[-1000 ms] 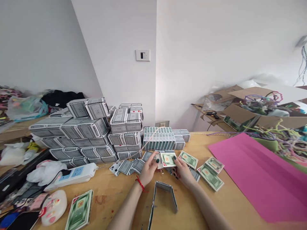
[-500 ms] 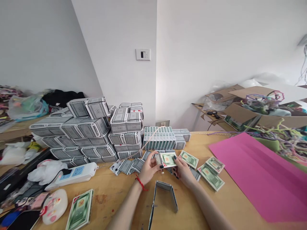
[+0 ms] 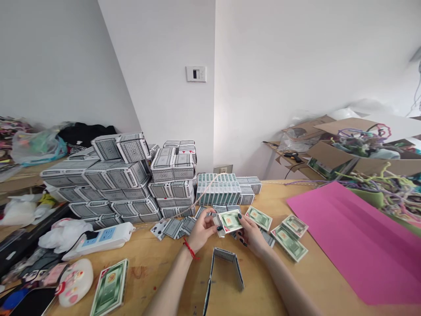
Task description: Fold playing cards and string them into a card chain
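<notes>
Between my hands, above the middle of the table, is a green-and-white playing card box (image 3: 230, 220). My left hand (image 3: 205, 228), with a red string bracelet on the wrist, pinches the pale flap at its left end. My right hand (image 3: 251, 233) grips the right end, thumb on top. Loose grey-backed playing cards (image 3: 173, 228) lie behind and beside my hands. Close in front, a folded strip of joined cards (image 3: 226, 254) stands on edge in an angled shape. Other green card boxes (image 3: 289, 242) lie right of my right hand, and one more card box (image 3: 110, 287) at the front left.
Stacked blocks of cards (image 3: 115, 175) rise at the back left, beside a row of green boxes (image 3: 219, 189). A white power strip (image 3: 105, 239) lies left. Pink paper (image 3: 358, 245) covers the right side. An open carton (image 3: 332, 158) of yarn stands beyond it.
The card box has tilted slightly between my hands, and its left-end flap shows more. My left hand has shifted slightly left and down.
</notes>
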A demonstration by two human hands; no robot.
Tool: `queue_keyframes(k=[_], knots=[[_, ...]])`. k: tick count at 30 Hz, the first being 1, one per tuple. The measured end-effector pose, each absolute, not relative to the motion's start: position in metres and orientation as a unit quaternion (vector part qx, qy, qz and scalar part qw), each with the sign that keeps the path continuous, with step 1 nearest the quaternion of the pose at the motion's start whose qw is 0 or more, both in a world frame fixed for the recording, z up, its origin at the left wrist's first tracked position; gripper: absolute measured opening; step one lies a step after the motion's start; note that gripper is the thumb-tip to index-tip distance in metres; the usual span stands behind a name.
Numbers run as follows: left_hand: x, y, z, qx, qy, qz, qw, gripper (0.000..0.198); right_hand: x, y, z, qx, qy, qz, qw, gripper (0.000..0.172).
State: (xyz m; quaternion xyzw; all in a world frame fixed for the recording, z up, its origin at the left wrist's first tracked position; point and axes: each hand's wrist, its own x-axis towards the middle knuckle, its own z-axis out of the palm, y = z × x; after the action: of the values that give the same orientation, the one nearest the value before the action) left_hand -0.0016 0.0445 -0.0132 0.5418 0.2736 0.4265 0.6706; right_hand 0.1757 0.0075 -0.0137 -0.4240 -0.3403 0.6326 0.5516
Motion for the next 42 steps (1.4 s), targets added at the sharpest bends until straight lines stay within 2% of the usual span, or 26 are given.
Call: queue_keyframes(k=[20, 25, 35, 42], knots=[[0.001, 0.039, -0.014, 0.579, 0.293, 0.432, 0.626, 0.069, 0.177, 0.010, -0.020, -0.443, -0.335, 0.614, 0.560, 0.036], [0.003, 0.034, -0.012, 0.628, 0.310, 0.436, 0.565, 0.071, 0.177, 0.011, -0.026, -0.452, -0.346, 0.606, 0.555, 0.036], [0.001, 0.031, -0.002, 0.753, 0.354, 0.428, 0.352, 0.061, 0.177, 0.010, -0.029, -0.447, -0.358, 0.608, 0.550, 0.037], [0.005, 0.027, 0.002, 0.753, 0.371, 0.446, 0.311, 0.052, 0.176, 0.009, -0.025, -0.439, -0.353, 0.623, 0.543, 0.037]])
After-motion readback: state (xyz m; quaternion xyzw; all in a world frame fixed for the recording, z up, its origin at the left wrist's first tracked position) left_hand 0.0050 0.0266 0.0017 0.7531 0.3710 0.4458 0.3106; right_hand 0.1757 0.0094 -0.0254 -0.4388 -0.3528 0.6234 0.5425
